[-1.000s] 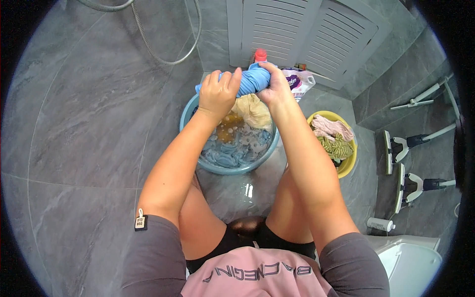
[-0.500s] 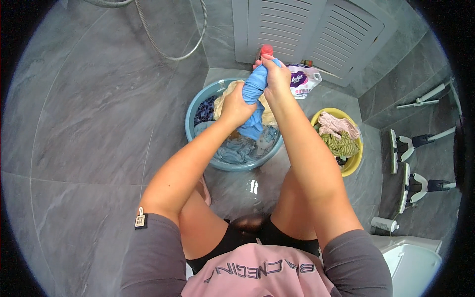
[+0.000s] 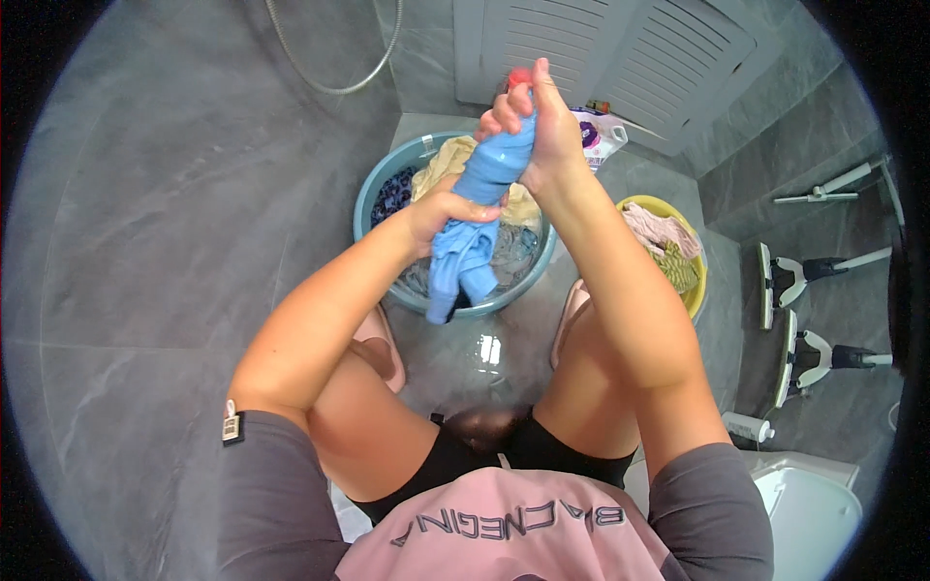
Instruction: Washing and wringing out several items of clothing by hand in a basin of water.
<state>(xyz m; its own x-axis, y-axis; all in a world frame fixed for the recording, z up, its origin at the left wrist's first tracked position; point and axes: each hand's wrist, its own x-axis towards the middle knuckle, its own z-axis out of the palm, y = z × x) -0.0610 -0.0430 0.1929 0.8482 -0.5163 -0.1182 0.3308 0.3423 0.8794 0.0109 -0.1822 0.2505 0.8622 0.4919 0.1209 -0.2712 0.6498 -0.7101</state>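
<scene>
A wet blue garment point(image 3: 494, 167) is bunched into a thick roll above the blue basin point(image 3: 362, 208). My left hand point(image 3: 448, 215) is closed around its lower part, and loose folds hang down below that grip. Higher up, my right hand point(image 3: 542, 140) grips the upper end with the thumb pointing up. Inside the basin lie cream cloth point(image 3: 441, 160), dark patterned cloth point(image 3: 390, 198) and greyish-blue wet cloth point(image 3: 513, 254), partly hidden by my hands and the garment. A red cap point(image 3: 520, 76) shows just behind my right fingers; what it belongs to is mostly hidden.
Right of the basin stands a yellow tub point(image 3: 697, 298) holding pink cloth point(image 3: 661, 232) and green cloth point(image 3: 677, 268). A white-and-purple package point(image 3: 605, 140) sits by the louvred grey doors point(image 3: 610, 53). Two flat mops point(image 3: 790, 276) and a white bottle point(image 3: 749, 427) are farther right. A shower hose point(image 3: 334, 89) hangs at upper left.
Both hands have lifted the blue garment and tilted it, its lower folds now hanging farther left and nearer me. My right thumb has straightened upward, and my left hand has moved left and down.
</scene>
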